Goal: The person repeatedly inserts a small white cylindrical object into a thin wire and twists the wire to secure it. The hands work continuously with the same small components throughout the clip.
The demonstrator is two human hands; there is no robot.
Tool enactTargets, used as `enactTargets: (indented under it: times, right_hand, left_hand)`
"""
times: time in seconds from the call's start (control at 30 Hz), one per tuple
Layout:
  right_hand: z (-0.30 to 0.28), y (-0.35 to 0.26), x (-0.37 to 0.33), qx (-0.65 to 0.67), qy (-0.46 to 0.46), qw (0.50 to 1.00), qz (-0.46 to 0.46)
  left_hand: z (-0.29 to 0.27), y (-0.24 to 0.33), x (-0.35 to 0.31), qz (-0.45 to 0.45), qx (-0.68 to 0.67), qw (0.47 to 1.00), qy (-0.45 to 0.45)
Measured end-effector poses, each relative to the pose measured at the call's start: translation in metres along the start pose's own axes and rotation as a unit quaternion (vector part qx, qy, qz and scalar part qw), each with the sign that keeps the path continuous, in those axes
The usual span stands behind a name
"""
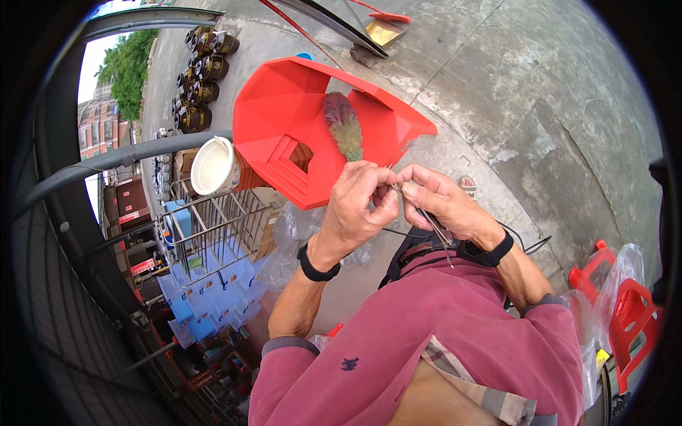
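A thin dark wire (435,231), pinched at its top end between fingertips of both hands, slants down right towards a pink shirt.

Soft, even daylight is falling on my hands (398,202), so they are casting only faint shadows. Far to the left of them the sky (96,60) is blowing out to white. Straight rails (128,156) on that side are bending toward the black rim. Around my fingers things are staying sharp; toward the edges detail is smearing.
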State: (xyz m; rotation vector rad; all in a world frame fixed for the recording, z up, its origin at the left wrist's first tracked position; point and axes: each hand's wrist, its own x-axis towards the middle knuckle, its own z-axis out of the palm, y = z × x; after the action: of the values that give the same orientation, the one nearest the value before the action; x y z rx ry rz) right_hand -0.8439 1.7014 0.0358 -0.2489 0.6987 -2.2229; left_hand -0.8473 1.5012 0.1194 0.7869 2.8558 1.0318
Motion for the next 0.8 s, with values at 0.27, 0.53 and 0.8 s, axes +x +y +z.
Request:
enactTargets:
  times: [0.27,0.53,0.8]
  right_hand:
    - [0.004,-0.006,0.0,-0.11,0.012,0.994,0.002]
    - [0.004,-0.013,0.005,-0.203,0.009,0.979,0.002]
    - [-0.006,0.005,0.006,-0.035,0.005,0.999,-0.013]
  left_hand:
    - [-0.004,-0.001,-0.002,0.053,0.059,0.997,-0.016]
    - [-0.004,-0.006,-0.001,0.112,0.075,0.99,-0.036]
    - [-0.001,-0.006,-0.006,-0.055,-0.077,0.995,-0.042]
